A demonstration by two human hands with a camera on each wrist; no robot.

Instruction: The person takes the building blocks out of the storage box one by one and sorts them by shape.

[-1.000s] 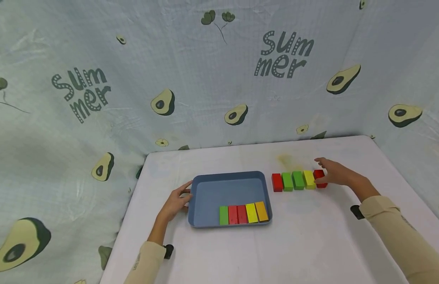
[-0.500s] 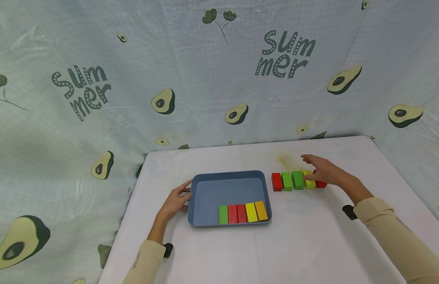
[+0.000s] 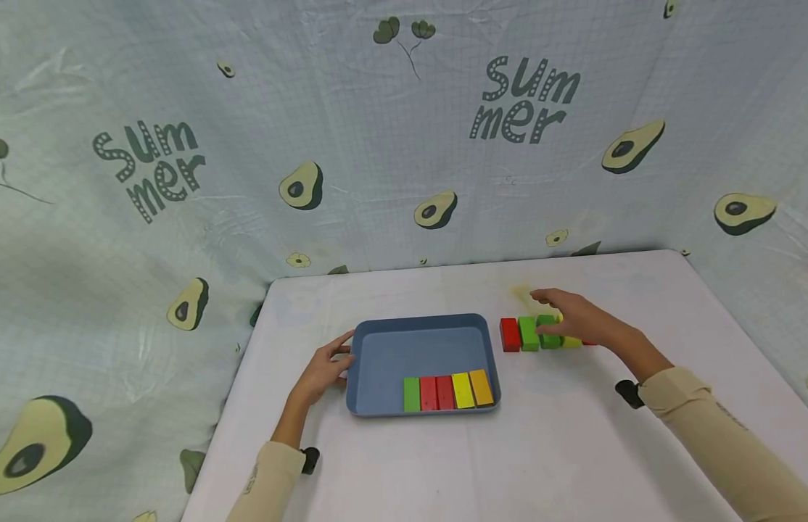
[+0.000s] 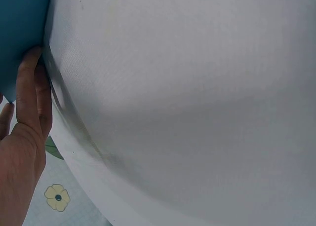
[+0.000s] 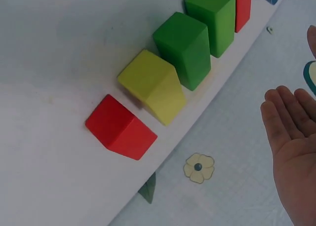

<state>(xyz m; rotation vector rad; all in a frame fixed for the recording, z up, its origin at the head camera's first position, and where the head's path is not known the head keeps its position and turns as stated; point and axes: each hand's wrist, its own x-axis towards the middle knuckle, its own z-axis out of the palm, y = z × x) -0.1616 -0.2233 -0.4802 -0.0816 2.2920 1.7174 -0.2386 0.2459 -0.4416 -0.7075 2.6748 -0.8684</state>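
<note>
My left hand [image 3: 322, 373] rests its fingers against the left side of the blue-grey tray [image 3: 391, 362]. Along the tray's near side lie a green block [image 3: 412, 394], two red blocks [image 3: 428, 394], a yellow block [image 3: 463, 391] and an orange block [image 3: 481, 388]. To the tray's right runs a row of blocks: red [image 3: 510, 335], green [image 3: 529, 334], a second green block [image 5: 185, 48], a yellow block [image 5: 153, 85] and a red block [image 5: 121, 130]. Above this row my right hand [image 3: 576, 317] hovers with fingers extended, holding nothing; it partly hides the last three blocks in the head view.
A white-covered table [image 3: 443, 471] carries the tray and blocks. Its far edge meets a hanging cloth [image 3: 365, 130] printed with avocados and lettering. Black wrist cameras sit at both sleeves.
My right hand has moved left along the row, from the far-right red block to over the second green block. My left hand and the blocks stay in place.
</note>
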